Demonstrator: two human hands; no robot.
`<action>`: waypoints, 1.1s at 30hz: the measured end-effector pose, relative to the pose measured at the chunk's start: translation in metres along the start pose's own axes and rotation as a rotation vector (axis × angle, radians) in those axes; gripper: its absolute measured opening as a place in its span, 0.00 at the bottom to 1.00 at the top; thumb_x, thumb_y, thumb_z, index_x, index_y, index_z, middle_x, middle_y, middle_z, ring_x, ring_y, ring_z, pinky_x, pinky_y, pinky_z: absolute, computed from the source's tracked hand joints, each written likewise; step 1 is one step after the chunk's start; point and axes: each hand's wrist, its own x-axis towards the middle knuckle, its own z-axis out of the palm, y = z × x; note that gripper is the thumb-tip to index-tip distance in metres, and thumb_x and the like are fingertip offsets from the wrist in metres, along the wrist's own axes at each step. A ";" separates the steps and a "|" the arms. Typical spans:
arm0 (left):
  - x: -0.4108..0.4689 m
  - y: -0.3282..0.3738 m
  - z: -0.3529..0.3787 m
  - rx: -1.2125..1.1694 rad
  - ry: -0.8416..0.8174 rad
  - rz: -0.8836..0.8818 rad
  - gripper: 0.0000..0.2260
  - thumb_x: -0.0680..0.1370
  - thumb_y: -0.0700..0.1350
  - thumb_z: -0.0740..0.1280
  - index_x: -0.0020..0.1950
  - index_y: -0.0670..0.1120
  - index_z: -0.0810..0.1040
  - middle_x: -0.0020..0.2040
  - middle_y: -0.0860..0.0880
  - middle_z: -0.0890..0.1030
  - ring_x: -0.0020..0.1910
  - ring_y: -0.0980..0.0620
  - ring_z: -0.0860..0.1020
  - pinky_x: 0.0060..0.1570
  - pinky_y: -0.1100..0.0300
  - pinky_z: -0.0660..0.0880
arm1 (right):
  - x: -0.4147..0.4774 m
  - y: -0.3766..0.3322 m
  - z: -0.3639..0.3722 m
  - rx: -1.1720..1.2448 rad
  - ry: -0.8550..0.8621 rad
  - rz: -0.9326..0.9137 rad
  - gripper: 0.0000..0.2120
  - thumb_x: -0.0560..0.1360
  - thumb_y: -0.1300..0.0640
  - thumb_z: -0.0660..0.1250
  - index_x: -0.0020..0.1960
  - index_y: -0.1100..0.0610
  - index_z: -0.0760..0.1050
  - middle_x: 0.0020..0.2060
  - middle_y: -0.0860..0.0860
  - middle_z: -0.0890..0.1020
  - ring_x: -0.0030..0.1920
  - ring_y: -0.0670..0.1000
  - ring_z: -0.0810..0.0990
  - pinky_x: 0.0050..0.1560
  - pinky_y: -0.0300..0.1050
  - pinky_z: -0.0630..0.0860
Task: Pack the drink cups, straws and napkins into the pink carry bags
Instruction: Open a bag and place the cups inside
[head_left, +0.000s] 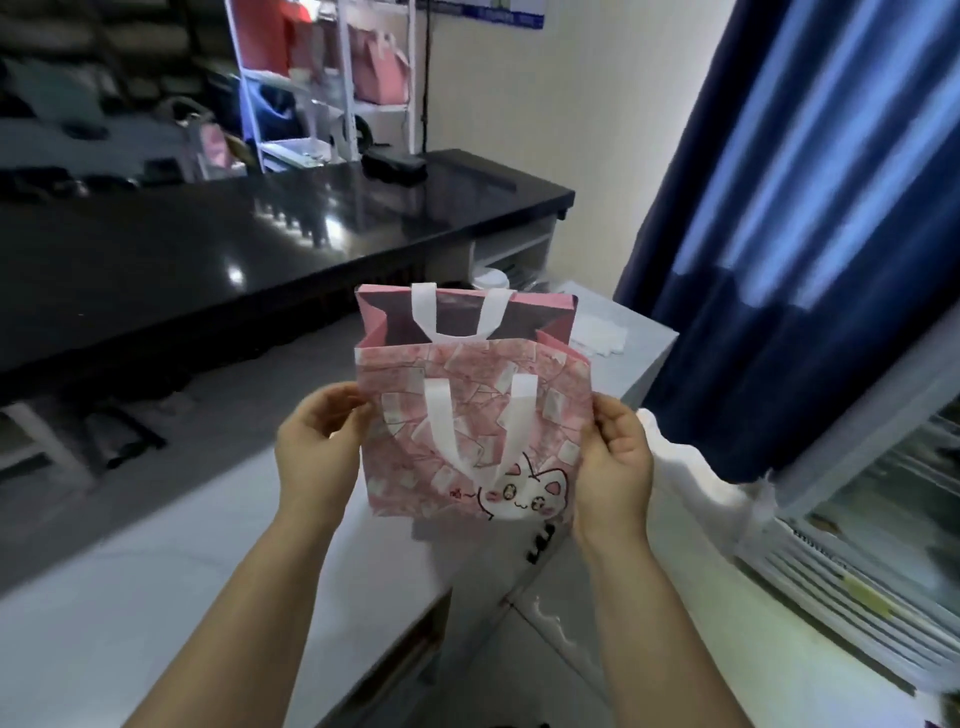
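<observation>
Here, one pink bag (475, 415) is held up in the air by two hands, in front of a black counter (208, 249). The left hand (317, 447) curls its fingers round the bag's left edge. The right hand (615, 462) pinches the right edge. The bag's top is open. It has two white handles (441, 436) and one little cat picture (524, 493). One blue curtain (779, 260) hangs on the right.
</observation>
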 end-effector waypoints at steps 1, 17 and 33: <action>0.008 -0.002 0.002 0.013 0.049 0.020 0.12 0.76 0.34 0.69 0.46 0.53 0.83 0.44 0.52 0.85 0.45 0.53 0.83 0.48 0.58 0.80 | 0.016 0.006 0.009 0.015 -0.054 0.021 0.11 0.78 0.68 0.64 0.51 0.52 0.79 0.48 0.49 0.85 0.51 0.49 0.83 0.54 0.46 0.79; -0.005 -0.053 0.021 0.308 0.561 -0.087 0.16 0.75 0.34 0.70 0.48 0.58 0.79 0.43 0.59 0.83 0.45 0.57 0.81 0.44 0.67 0.78 | 0.149 0.089 0.094 -0.123 -0.613 0.366 0.15 0.74 0.72 0.63 0.50 0.53 0.77 0.46 0.51 0.83 0.45 0.49 0.81 0.38 0.37 0.78; 0.078 0.056 0.051 1.026 0.297 0.244 0.15 0.76 0.49 0.69 0.63 0.52 0.77 0.59 0.55 0.78 0.63 0.50 0.72 0.62 0.51 0.71 | 0.169 0.020 0.142 -0.377 -0.997 -0.463 0.12 0.73 0.65 0.69 0.49 0.48 0.78 0.50 0.46 0.78 0.53 0.52 0.78 0.51 0.38 0.77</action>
